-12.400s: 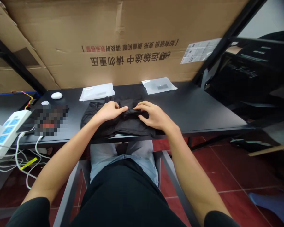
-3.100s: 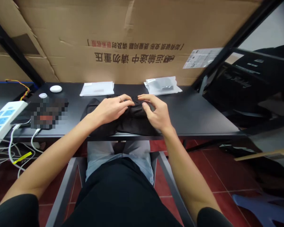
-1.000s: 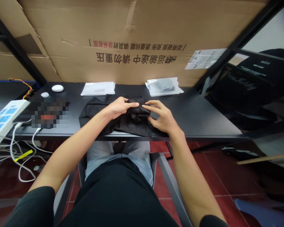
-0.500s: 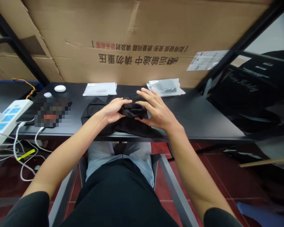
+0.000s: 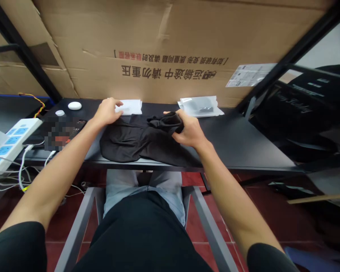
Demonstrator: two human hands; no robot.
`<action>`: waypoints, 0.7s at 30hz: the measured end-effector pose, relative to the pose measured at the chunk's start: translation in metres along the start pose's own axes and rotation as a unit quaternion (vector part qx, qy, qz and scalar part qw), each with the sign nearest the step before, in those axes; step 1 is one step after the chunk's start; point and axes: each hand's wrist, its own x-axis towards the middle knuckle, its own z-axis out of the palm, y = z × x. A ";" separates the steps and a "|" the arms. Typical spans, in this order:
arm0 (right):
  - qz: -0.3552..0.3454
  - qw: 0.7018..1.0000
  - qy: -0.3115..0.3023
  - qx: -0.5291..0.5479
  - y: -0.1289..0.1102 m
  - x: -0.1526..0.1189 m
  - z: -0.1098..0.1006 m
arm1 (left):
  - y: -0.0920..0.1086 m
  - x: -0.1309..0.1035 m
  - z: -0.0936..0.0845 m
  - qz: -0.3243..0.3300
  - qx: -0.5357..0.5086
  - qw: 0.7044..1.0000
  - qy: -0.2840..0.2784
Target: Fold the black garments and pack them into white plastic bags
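A piece of black cloth point(image 5: 124, 141) lies spread and wrinkled along the front of the desk. My right hand point(image 5: 190, 130) is closed round a bunched, gathered part of it, raised a little, with folds showing between thumb and fingers. At the back of the desk, my left hand point(image 5: 107, 111) is at the left end of a flat white plastic packet point(image 5: 132, 107). Its thumb and fingers are apart; whether they touch the packet I cannot tell. A second, translucent packet point(image 5: 201, 105) with something dark inside lies behind my right hand.
A large cardboard sheet point(image 5: 158, 34) stands behind the black desk point(image 5: 243, 143). On the left are a power strip point(image 5: 15, 139) with white cables, a phone point(image 5: 76, 130), a white oval object point(image 5: 74, 105) and a small white cap point(image 5: 60, 113). Chair armrests point(image 5: 76, 226) flank my lap.
My left hand has let go of the black cloth and moved left and back to the white packet. My right hand has closed on the bunched cloth.
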 end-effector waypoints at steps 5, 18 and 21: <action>0.075 0.991 0.105 0.046 0.006 0.002 0.000 | -0.031 0.011 -0.004 -0.010 0.128 0.991 -0.038; 0.326 0.814 0.150 0.456 0.013 -0.020 0.003 | 0.076 -0.055 -0.016 0.128 0.123 0.984 0.001; 0.305 0.816 0.180 0.457 0.008 -0.024 -0.010 | 0.097 -0.082 -0.001 0.159 0.079 0.983 -0.047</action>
